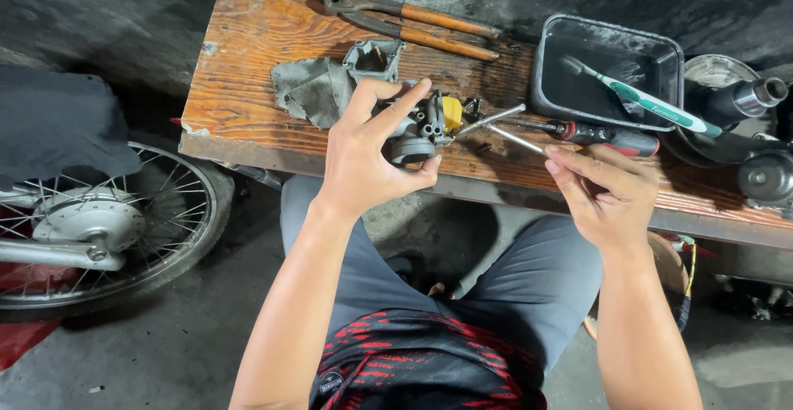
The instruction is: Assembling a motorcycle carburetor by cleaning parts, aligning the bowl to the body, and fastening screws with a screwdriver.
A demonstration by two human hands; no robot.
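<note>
- Head view: the left hand point(363, 158) is gripping a small grey metal carburettor body point(417, 127) with a yellow part on its side, fingers clenched around it and holding it just above the near edge of the wooden bench point(248, 55).
- The right hand point(607, 191) is pinching the end of a thin metal rod point(516, 139) between thumb and fingertips, its far tip pointing at the carburettor body and sitting just beside it.
- A second thin rod is lying near it, and a red-and-black screwdriver point(607, 136) is resting on the bench just beyond the right hand.
- A detached grey metal cover point(373, 59) and a grey rag point(312, 88) are lying behind the left hand, so the part is looking partly stripped down; it is not reassembled.
- Orange-handled pliers point(421, 26) are lying at the bench's far edge.
- A dark tray point(541, 75) is holding a green-and-white toothbrush point(640, 99).
- A spoked motorcycle wheel point(107, 228) is standing at the left, on the floor.
</note>
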